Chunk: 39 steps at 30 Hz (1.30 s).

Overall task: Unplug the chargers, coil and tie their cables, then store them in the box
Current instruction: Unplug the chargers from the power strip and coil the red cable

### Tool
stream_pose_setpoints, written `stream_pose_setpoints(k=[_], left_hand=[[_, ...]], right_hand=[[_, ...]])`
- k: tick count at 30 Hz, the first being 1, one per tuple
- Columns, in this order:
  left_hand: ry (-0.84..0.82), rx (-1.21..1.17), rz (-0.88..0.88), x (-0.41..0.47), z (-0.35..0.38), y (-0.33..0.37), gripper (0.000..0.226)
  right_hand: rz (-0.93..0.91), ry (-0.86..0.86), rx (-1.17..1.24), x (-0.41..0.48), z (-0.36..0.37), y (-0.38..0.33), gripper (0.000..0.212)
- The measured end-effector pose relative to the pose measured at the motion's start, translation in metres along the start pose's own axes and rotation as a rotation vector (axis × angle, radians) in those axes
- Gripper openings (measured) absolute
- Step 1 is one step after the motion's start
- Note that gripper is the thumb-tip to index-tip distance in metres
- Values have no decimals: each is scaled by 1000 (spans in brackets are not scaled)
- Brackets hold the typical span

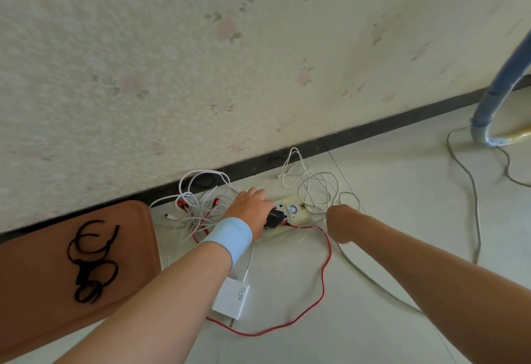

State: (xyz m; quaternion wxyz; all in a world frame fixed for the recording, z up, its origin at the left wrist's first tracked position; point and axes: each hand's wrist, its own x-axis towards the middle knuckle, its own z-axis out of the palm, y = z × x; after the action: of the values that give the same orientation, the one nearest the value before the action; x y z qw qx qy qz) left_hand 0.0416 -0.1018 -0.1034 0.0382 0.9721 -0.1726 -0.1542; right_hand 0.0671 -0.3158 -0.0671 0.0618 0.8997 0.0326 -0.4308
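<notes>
A cream power strip with a lit blue button lies on the floor by the wall. A black charger is plugged into it, and my left hand, with a light blue wristband, grips that charger. My right hand is bent down at the strip's right end with its fingers hidden. A red braided cable runs from the black charger in a wide loop. A white GaN charger lies unplugged on the floor. White cables lie tangled to the left, with more white loops behind the strip.
A brown tray-like box sits at the left with several black cable ties in it. A grey cord trails right across the pale floor toward a blue-wrapped curved leg. A dark skirting board marks the wall's foot.
</notes>
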Motion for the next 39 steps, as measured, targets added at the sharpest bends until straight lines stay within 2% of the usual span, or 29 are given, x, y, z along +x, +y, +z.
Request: stream_pose_setpoints(k=[2,5,7,10,13,16,19,23,27,28,31,34,36,39], left_hand=[[-35,-55,-29,2,0,3,32],[-96,-189,-93,3,-1,6,34],[-123,-274,-135,3,-2,7,35],[-132,-383,-204,3,-2,8,32],[-118,-428,-223,0,1,8,33],[-127,-458,-220,-3,0,8,32],[-118,-500,-238,-4,0,6,33],[-117,-519,-243,-10,-1,-4,36],[-144,-565,-222,-16,-7,-12,38],[-138,-598,-225,-18,-8,-12,37],[-93,-736,-280,-21,-11,-12,33],[-38,-875,-344,-24,-13,-17,33],[-26,-992,-387,-26,-17,-19,38],[-12,-1128,-439,-27,-22,-19,36]], right_hand=[[-15,78,71,12,11,2,36],[-44,117,229,23,17,5,42],[-82,121,351,27,17,8,39],[-71,120,549,30,21,13,22],[9,137,721,31,30,16,28],[-10,122,676,31,37,10,18],[-120,69,696,28,34,0,11],[-214,9,673,14,18,-7,36],[-245,-99,1169,8,8,-9,25],[-282,-136,1213,8,8,-9,22],[-351,-148,1101,6,5,-22,15],[-347,17,954,7,-3,-37,16],[-328,69,882,6,-9,-44,14],[-282,106,624,4,-19,-52,37]])
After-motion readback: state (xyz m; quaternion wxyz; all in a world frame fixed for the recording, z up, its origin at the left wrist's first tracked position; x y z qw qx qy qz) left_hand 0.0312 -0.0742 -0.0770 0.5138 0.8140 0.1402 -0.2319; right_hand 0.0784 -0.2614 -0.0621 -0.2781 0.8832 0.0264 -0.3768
